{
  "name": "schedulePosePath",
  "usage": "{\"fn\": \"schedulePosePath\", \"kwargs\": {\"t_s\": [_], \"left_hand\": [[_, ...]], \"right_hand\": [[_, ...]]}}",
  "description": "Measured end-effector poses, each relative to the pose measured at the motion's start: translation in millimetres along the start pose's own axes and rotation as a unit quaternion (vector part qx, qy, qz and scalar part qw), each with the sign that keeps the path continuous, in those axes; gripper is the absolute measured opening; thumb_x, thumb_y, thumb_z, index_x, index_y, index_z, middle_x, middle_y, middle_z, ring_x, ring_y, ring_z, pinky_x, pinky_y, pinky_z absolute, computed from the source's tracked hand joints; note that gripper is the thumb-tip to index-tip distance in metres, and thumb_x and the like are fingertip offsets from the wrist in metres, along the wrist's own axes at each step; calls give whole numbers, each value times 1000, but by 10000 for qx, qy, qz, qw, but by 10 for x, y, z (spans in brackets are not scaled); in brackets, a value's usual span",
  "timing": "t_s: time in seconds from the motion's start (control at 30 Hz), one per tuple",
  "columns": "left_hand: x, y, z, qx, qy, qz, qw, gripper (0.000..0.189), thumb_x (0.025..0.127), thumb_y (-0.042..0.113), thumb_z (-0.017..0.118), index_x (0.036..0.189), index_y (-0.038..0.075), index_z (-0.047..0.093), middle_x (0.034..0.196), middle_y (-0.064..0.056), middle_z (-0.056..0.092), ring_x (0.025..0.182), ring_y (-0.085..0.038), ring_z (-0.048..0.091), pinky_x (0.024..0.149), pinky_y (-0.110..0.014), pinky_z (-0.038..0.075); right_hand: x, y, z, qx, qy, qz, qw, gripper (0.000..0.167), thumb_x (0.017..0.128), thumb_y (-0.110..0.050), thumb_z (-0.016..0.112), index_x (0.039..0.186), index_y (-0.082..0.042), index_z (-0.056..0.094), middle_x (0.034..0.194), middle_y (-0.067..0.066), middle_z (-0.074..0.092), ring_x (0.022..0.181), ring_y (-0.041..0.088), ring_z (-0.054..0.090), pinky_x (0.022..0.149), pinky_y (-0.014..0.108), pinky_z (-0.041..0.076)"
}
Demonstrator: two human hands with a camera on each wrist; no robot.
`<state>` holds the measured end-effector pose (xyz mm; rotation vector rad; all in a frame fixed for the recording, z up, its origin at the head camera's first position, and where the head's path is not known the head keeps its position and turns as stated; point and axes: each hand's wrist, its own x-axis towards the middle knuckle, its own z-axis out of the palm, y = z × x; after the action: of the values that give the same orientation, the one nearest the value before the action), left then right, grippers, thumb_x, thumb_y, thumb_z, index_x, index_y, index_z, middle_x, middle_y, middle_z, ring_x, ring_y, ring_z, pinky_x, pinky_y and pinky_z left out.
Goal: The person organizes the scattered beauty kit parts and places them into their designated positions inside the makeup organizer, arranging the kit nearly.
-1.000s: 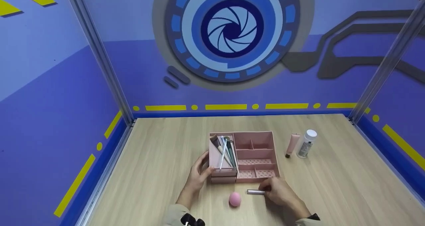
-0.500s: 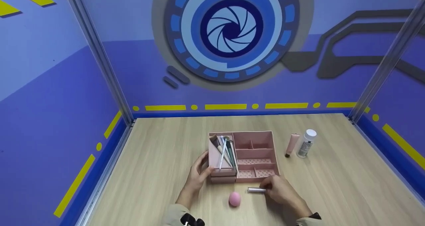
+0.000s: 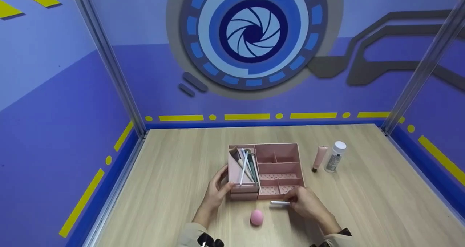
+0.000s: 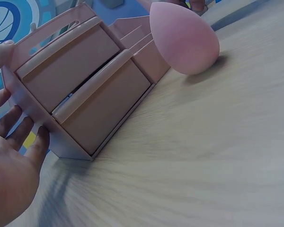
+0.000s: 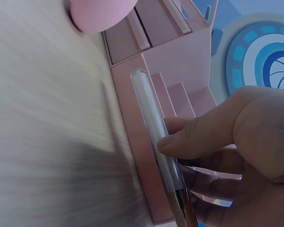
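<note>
Organizer box [image 3: 281,168], pink: on the table [image 3: 174,167], drawer side to the left, divided side to the right.

Left hand [image 3: 213,193]: fingers spread and resting along the box's left wall, thumb at its front corner; placed so, it would seem, to steady the box.

Lip gloss [image 5: 153,113], clear barrel with pale filling, gold-toned cap [image 5: 182,208]: located just in front of the box's front wall, lying crosswise, clear end pointing left; apparently off the table, contact with the wall not certain.

Right hand [image 3: 307,204]: thumb and fingers closed in a pinch on the lip gloss barrel near the cap, presumably for a light, controlled hold on a slim thing.

Top tray [image 3: 235,172], left part of box: contains makeup brushes [image 3: 251,165], laid loosely lengthwise, some crossing.

Drawers [image 4: 111,104], two, stacked beneath the tray: pushed in, contents hidden.

Compartments, right part of box: rear row split in two, middle row undivided, front row split in two; patterned floors visible in middle and front rows.

Sponge [image 3: 257,217], pink, egg-shaped: on the table before the box, between the hands.

Squeeze tube [image 3: 320,158], pink, dark cap, and bottle [image 3: 334,163], white lid: side by side, right of the box; fill not discernible
</note>
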<state>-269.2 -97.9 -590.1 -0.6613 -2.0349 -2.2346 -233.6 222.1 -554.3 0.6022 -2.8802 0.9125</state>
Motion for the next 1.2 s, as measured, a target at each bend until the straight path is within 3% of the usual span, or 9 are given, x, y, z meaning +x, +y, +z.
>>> {"fn": "schedulePosePath", "kwargs": {"t_s": [0.37,0.63,0.83,1.2], "left_hand": [[12,-38,-12,-8,30,142,9999,63,94,3,59,148,-7,28,152,-27,32,144,-42,25,116,-56,22],[1,-17,-11,-200,-10,-165,9997,64,95,6,59,150,-4,27,154,-25,29,146,-40,21,114,-33,33],[6,-18,-5,-170,-2,-64,9998,64,94,3,59,149,-5,28,154,-26,30,145,-41,23,116,-51,25],[0,-36,-11,-310,26,-173,9994,65,94,6,60,150,-2,28,154,-24,31,145,-38,24,117,-51,22]], "right_hand": [[47,-58,-54,-90,71,160,9998,26,68,8,66,81,-13,77,79,-2,69,71,10,59,63,24,50],[118,-91,-110,-78,123,180,9997,29,67,9,63,80,-14,76,79,-3,69,74,12,60,64,27,50],[181,-117,-168,3,177,276,9995,30,69,9,62,83,-13,77,80,-1,70,73,12,60,65,28,51],[276,-148,-220,-56,303,254,9992,32,68,10,61,87,-11,78,86,1,70,79,16,62,71,35,53]]}}
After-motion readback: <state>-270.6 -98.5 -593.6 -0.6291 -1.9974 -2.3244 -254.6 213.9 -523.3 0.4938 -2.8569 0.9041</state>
